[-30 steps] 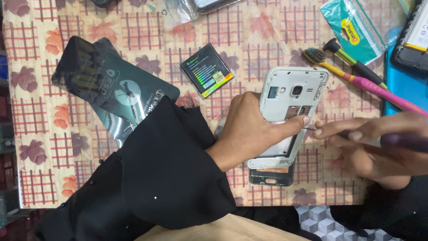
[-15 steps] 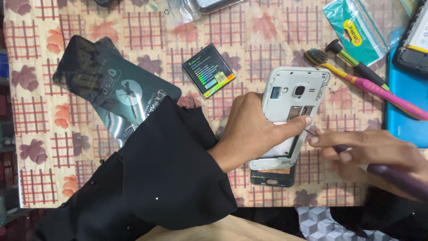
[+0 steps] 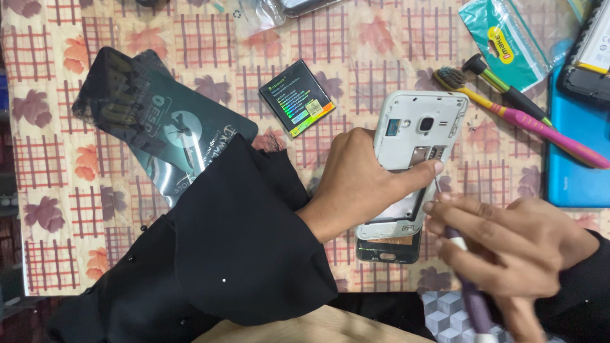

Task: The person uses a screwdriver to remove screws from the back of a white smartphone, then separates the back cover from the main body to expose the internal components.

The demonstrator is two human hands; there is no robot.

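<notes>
A white phone [image 3: 419, 130] lies face down on the patterned tablecloth with its back cover off and the battery bay bare. My left hand [image 3: 359, 181] presses on it, fingers over the lower half, one finger reaching the card slots. My right hand [image 3: 502, 244] grips a purple-handled screwdriver [image 3: 467, 289] whose thin metal tip touches the phone's right edge near the card slots. A black phone battery [image 3: 297, 97] lies apart, up and left of the phone.
A dark glossy packet [image 3: 152, 127] lies at left. A pink and yellow toothbrush [image 3: 515, 114], a black-handled tool [image 3: 508, 92], a teal sachet [image 3: 505, 41] and a blue phone [image 3: 575, 152] lie at right. Another device [image 3: 588, 60] rests top right.
My right hand has turned the screwdriver from lying sideways to pointing up, and has brought its tip to the phone's right edge. The left hand stays on the phone.
</notes>
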